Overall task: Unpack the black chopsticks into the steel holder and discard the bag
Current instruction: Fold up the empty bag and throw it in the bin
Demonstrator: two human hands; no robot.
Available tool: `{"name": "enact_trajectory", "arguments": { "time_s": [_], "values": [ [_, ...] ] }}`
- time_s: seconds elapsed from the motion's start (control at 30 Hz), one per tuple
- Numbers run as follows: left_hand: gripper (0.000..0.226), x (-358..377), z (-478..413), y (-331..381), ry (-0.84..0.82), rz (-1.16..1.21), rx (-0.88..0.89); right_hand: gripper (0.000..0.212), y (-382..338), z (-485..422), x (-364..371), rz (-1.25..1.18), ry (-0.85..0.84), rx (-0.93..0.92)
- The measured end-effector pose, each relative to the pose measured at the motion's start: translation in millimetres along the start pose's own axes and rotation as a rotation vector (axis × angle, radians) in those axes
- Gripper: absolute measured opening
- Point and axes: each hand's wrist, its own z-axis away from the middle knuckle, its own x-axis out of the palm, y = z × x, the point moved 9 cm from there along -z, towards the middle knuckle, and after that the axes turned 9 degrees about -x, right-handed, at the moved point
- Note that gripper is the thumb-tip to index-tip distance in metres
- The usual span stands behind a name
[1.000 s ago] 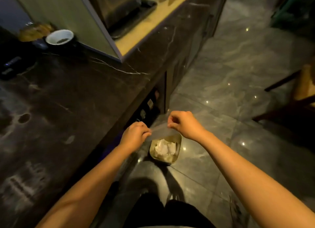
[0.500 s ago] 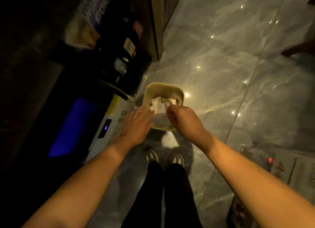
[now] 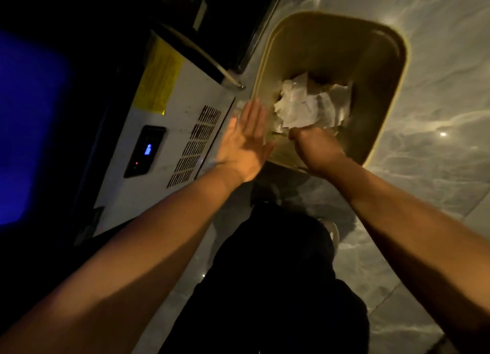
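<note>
A yellowish waste bin [image 3: 397, 49] stands on the floor with crumpled white paper [image 3: 307, 107] inside. My right hand [image 3: 315, 147] reaches down into its near side with the fingers curled shut on the clear plastic bag [image 3: 277, 133], which shows only faintly. My left hand [image 3: 244, 141] hovers flat at the bin's left rim, fingers spread and straight, holding nothing. The black chopsticks and the steel holder are out of view.
A white appliance [image 3: 169, 131] with vent slots and a small lit display sits close on the left, beside a blue-lit panel [image 3: 26, 128]. A metal bar handle [image 3: 206, 62] juts out above it. Grey marble floor [image 3: 437, 115] lies to the right, and my black-clad legs [image 3: 265, 274] are below.
I have bent down from the counter toward the bin. My left hand has let go of the bag and opened flat. My right hand has pushed down into the bin.
</note>
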Motion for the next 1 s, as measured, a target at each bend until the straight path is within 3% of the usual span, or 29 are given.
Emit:
{"name": "enact_trajectory", "arguments": {
  "time_s": [0.23,0.47,0.6,0.8,1.0],
  "values": [
    [0.067,4,-7,2,0.168,0.039,0.063,0.027,26,-54,54,-0.039,-0.140,-0.006],
    [0.069,11,-12,0,0.162,-0.085,0.046,0.030,42,-77,85,-0.045,-0.257,0.060],
    [0.067,12,-12,1,0.134,-0.139,0.043,0.050,38,-66,89,-0.136,-0.341,0.093],
    [0.059,-5,2,8,0.011,-0.158,0.014,0.051,21,-20,53,-0.196,-0.322,0.173],
    [0.061,-93,53,33,0.033,-0.055,0.002,0.067,-26,42,-49,-0.047,-0.195,0.154]
  ]
}}
